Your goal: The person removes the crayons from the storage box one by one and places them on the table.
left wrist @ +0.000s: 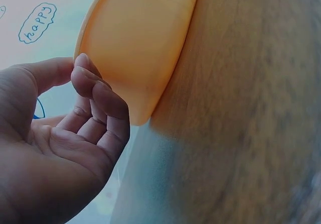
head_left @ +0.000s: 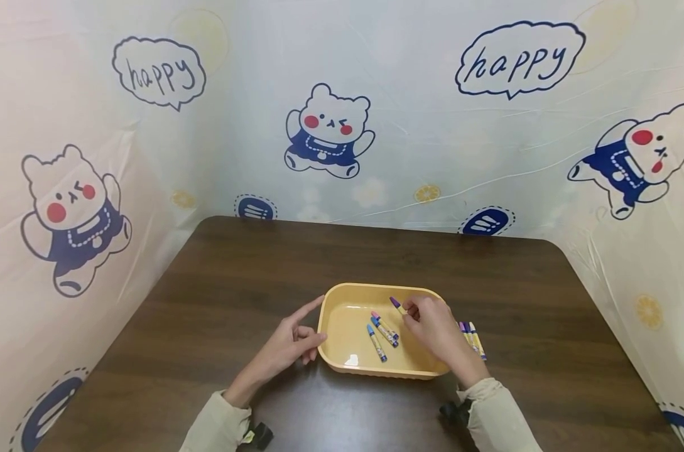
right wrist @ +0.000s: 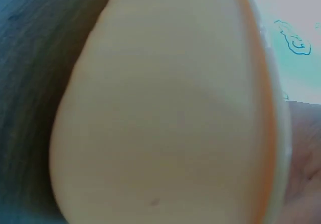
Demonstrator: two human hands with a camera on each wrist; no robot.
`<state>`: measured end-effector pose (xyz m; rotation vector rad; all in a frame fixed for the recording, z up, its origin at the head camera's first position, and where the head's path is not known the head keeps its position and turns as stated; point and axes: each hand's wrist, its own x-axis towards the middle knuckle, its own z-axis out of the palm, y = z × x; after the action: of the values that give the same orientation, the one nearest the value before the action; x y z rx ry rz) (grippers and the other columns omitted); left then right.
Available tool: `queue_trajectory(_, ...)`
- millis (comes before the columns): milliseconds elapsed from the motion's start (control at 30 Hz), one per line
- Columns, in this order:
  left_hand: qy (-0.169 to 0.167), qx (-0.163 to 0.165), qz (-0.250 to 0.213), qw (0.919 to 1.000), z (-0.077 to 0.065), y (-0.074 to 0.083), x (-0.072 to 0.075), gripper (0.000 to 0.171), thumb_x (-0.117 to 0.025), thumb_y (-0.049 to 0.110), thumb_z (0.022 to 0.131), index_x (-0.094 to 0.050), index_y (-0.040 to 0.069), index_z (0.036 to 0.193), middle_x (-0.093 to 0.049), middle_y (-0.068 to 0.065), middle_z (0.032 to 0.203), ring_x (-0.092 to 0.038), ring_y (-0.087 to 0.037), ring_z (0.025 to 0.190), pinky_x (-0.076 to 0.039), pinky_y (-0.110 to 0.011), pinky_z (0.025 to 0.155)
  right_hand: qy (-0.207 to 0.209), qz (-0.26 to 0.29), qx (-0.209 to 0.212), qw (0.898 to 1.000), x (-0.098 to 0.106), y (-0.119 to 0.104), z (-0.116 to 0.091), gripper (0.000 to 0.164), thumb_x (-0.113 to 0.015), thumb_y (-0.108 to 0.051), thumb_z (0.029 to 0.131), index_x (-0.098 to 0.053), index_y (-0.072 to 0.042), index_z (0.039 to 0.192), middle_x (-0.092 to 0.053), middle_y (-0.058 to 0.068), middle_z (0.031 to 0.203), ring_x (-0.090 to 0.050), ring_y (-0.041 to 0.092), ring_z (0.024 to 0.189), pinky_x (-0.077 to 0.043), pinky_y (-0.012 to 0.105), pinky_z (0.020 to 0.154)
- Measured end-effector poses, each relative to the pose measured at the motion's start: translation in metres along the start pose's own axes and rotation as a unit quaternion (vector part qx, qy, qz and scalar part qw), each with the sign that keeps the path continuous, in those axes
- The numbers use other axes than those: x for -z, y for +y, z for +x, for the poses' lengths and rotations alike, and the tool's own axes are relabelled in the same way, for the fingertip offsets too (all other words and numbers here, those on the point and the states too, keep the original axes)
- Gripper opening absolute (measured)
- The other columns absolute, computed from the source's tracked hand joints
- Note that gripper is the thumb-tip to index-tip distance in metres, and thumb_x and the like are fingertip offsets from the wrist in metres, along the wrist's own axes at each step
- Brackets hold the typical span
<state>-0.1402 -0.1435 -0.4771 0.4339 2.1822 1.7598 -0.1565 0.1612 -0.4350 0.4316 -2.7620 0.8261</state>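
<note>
A yellow plastic tray (head_left: 342, 295) with rounded corners sits on the table. My left hand (head_left: 287, 345) holds its left rim, index finger stretched along the edge; in the left wrist view the thumb meets the rim (left wrist: 78, 43) and the other fingers curl against the outer wall. Over the tray's right part, my right hand (head_left: 434, 326) pinches a purple crayon (head_left: 397, 305) with a yellow wrapper, its tip pointing up-left. Several crayons lie inside, including a blue one (head_left: 377, 343). In the right wrist view the tray's outer wall (right wrist: 165, 108) hides most of the hand (right wrist: 307, 169).
Just right of the tray, several more crayons (head_left: 476, 342) lie side by side on the dark wooden table (head_left: 251, 270), partly behind my right wrist. A printed cloth (head_left: 409, 144) with bears hangs around the table's back and sides.
</note>
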Motion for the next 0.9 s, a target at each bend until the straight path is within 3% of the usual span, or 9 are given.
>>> queue_trajectory(167,0.000,-0.001,-0.006,1.0000,0.000,-0.001,-0.001,0.071,-0.067,0.010,0.096,-0.031,0.019,0.156,-0.059,-0.013,0.065,-0.054,-0.016,0.052,-0.049,-0.027,0.049,-0.018,-0.005,-0.016,1.000,0.009,-0.003,-0.001,0.010,-0.075,0.000,0.080,-0.071,-0.002,0.088,-0.066,0.004,0.077,-0.060,0.013,0.070,-0.053,0.031,0.066)
queue_trajectory(900,0.002,-0.004,-0.031,0.9995,-0.001,-0.002,-0.001,0.071,-0.066,0.008,0.096,-0.030,0.017,0.156,-0.060,-0.012,0.069,-0.054,-0.015,0.052,-0.048,-0.025,0.050,0.024,-0.006,-0.010,1.000,0.032,0.009,-0.017,0.011,-0.075,0.001,0.081,-0.071,0.000,0.091,-0.066,0.005,0.078,-0.061,0.014,0.071,-0.054,0.031,0.063)
